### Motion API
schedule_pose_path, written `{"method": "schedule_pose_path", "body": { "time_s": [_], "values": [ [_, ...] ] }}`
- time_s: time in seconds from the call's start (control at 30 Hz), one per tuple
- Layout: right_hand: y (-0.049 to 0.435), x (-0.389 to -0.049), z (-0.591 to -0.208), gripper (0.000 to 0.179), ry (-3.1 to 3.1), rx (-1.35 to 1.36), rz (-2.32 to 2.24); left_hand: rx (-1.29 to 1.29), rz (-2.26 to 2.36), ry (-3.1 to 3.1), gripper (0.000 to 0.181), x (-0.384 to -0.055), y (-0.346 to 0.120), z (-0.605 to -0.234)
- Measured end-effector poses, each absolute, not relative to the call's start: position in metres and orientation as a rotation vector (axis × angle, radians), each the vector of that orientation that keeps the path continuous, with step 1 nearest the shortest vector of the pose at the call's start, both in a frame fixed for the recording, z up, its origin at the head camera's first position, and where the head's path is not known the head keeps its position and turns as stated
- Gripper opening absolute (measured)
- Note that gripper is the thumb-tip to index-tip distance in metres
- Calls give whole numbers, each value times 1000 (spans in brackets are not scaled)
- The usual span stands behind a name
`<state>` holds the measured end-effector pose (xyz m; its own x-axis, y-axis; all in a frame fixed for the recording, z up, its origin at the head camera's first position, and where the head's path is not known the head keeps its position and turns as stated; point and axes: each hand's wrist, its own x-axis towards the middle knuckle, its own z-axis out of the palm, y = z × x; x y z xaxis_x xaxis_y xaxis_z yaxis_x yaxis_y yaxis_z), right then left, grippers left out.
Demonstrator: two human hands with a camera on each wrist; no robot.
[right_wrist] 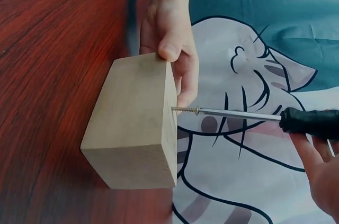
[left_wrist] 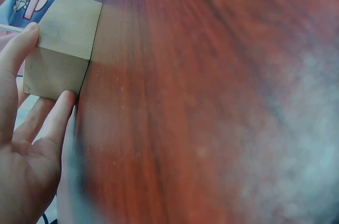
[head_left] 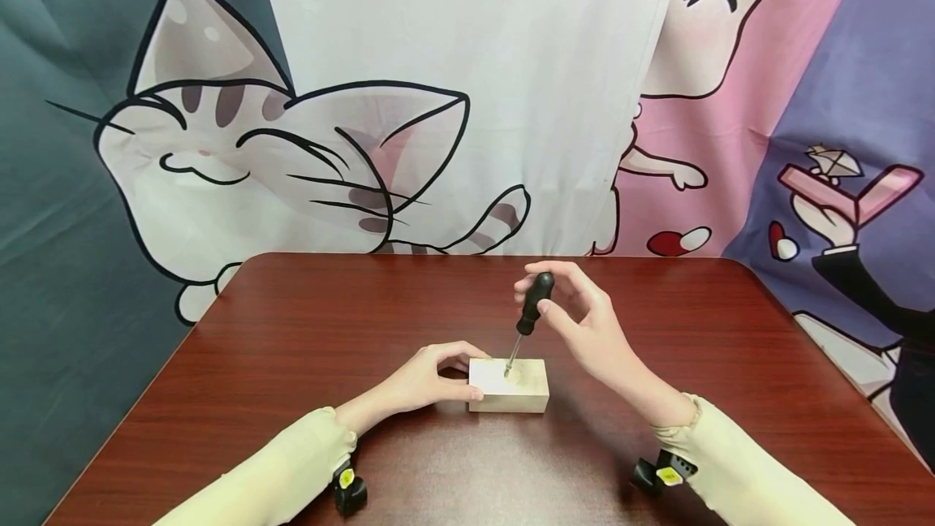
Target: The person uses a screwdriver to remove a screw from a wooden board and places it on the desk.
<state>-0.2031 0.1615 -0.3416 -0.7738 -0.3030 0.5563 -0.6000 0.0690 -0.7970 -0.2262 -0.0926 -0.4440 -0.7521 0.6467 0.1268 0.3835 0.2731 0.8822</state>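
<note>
A pale wooden block [head_left: 508, 403] lies on the table, and my left hand [head_left: 431, 378] grips its left end between thumb and fingers. Out of the block's top face stands a brass-coloured screw [right_wrist: 184, 109], part of its thread showing. The tip of a screwdriver [head_left: 536, 299] with a black handle and metal shaft meets the screw's head. My right hand [head_left: 584, 323] holds that handle between thumb and fingers, the tool leaning slightly right. In the left wrist view, the left fingers [left_wrist: 59, 115] touch the block's end.
A reddish-brown table [head_left: 329, 307] carries the block. Behind it hangs a curtain [head_left: 453, 15] printed with a cartoon cat and other figures. A small black device [head_left: 351, 493] is strapped at each wrist.
</note>
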Motion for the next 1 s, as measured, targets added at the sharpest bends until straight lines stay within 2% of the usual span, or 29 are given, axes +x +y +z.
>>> {"method": "schedule_pose_path", "body": {
  "time_s": [0.13, 0.33, 0.47, 0.83, 1.0],
  "values": [
    [159, -203, -343, 34, -2077, 931, 1830, 950, 1475, 2283, 42, -227, -93, -444],
    [157, -200, -347, 36, -2125, 721, 1780, 946, 1474, 2280, 42, -226, -92, -444],
    [158, -201, -346, 38, -2137, 676, 1785, 944, 1470, 2286, 42, -226, -92, -444],
    [164, -202, -342, 54, -2179, 818, 1750, 938, 1465, 2295, 41, -227, -92, -444],
    [160, -201, -343, 41, -2083, 864, 1868, 943, 1474, 2290, 41, -226, -92, -444]
  ]
}}
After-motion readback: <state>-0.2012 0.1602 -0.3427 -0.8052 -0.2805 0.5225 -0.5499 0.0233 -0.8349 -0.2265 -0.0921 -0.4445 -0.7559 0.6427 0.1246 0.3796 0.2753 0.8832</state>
